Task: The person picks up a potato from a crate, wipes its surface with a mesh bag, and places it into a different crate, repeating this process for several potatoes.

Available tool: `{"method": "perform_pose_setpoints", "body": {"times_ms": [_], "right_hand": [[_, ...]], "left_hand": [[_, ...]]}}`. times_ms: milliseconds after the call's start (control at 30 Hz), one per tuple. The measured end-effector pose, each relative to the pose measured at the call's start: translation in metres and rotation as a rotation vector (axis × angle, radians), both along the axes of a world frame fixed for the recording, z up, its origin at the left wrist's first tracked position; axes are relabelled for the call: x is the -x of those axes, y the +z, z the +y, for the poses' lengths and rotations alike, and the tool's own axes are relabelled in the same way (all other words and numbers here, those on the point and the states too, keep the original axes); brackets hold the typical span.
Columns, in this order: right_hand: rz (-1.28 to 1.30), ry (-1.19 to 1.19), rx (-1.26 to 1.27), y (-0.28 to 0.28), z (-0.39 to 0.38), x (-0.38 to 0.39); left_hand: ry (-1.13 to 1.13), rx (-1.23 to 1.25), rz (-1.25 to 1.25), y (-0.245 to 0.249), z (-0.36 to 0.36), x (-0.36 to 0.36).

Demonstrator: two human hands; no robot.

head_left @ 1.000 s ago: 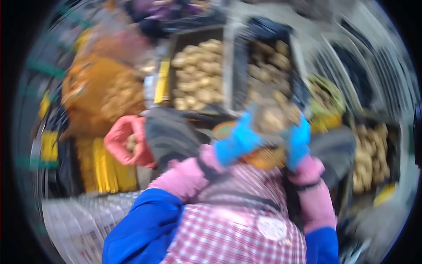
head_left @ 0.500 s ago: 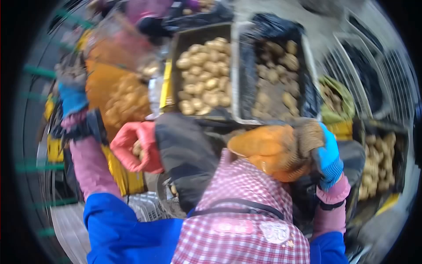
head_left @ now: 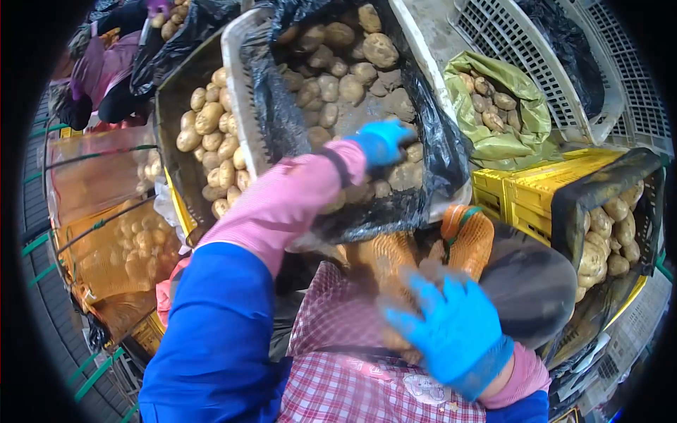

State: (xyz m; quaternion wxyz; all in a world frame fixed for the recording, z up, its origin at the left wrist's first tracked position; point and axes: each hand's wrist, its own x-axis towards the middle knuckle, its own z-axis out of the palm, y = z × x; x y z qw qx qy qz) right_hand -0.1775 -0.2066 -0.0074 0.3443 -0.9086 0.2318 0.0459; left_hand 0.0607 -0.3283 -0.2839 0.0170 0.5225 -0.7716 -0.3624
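My left hand (head_left: 381, 143), in a blue glove, reaches across into a crate (head_left: 233, 74) lined with black plastic. Its fingers are at the soil-covered potatoes (head_left: 403, 178), smeared by motion, and whatever may be in them does not show. Over my lap, my right hand (head_left: 451, 328), also blue-gloved and blurred, has its fingers spread and nothing in its grasp. Just beyond its fingertips lies a dirty orange mesh cloth (head_left: 384, 257). Another orange mesh piece (head_left: 471, 243) with a green band rests beside it, near my knee.
Cleaner potatoes (head_left: 215, 134) fill a box on the left. An orange mesh sack (head_left: 116, 254) of potatoes stands farther left. To the right are a green sack (head_left: 518, 144), yellow crates (head_left: 525, 190) and a dark-lined box of potatoes (head_left: 610, 229). Another person (head_left: 106, 67) is at the upper left.
My left hand has swung from the far left into the crate of soiled potatoes. My right hand has come off the orange cloth and spread its fingers. The view has turned rightward.
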Motion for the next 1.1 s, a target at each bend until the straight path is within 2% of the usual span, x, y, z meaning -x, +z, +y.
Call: {"method": "perform_pose_setpoints", "body": {"times_ms": [33, 67, 133, 300, 400, 433, 467, 533, 600, 667, 733, 767, 800, 833, 967, 1100], "right_hand": [[-0.050, -0.002, -0.046, 0.002, -0.008, -0.002], [-0.031, -0.010, -0.038, 0.001, -0.010, -0.005], [0.010, -0.018, -0.026, 0.001, -0.011, -0.008], [0.011, 0.028, -0.053, 0.002, -0.013, -0.009], [-0.008, 0.031, -0.084, 0.001, -0.010, -0.008], [-0.019, 0.030, -0.106, -0.001, -0.009, -0.007], [-0.032, 0.030, -0.130, -0.003, -0.008, -0.005], [-0.074, 0.047, -0.076, -0.008, -0.006, 0.000], [-0.085, 0.046, -0.032, -0.006, -0.006, 0.000], [-0.066, 0.025, -0.008, 0.000, -0.005, -0.001], [-0.051, 0.035, 0.050, -0.003, 0.004, 0.001], [-0.022, 0.049, 0.048, -0.001, 0.007, 0.001], [0.010, 0.063, 0.046, -0.001, 0.010, 0.002], [-0.122, 0.028, 0.131, -0.009, 0.015, 0.004], [-0.140, 0.009, 0.196, -0.010, 0.022, 0.010], [-0.090, 0.051, 0.199, -0.014, 0.024, 0.012]], "left_hand": [[-0.040, -0.077, 0.032, -0.028, 0.001, 0.020], [0.110, -0.195, -0.045, -0.081, 0.007, 0.044], [0.066, -0.253, -0.097, -0.086, 0.007, 0.056], [0.045, -0.318, 0.008, -0.056, 0.003, 0.052], [-0.063, -0.190, -0.070, -0.081, 0.002, 0.056], [-0.128, -0.138, -0.129, -0.131, -0.002, 0.060], [-0.190, -0.089, -0.189, -0.157, -0.002, 0.066], [0.154, -0.242, 0.053, -0.068, -0.004, 0.043], [-0.002, -0.310, -0.019, -0.064, -0.014, 0.021], [0.411, -0.464, 0.342, -0.047, 0.002, -0.004], [0.543, -0.569, 0.534, 0.016, 0.014, -0.026], [0.579, -0.608, 0.751, 0.046, 0.024, -0.033], [0.607, -0.644, 0.973, 0.074, 0.035, -0.038], [0.625, -0.678, 1.199, 0.097, 0.043, -0.038], [0.597, -0.575, 1.334, 0.161, 0.056, -0.020], [0.494, -0.414, 1.414, 0.173, 0.015, 0.034]]}}
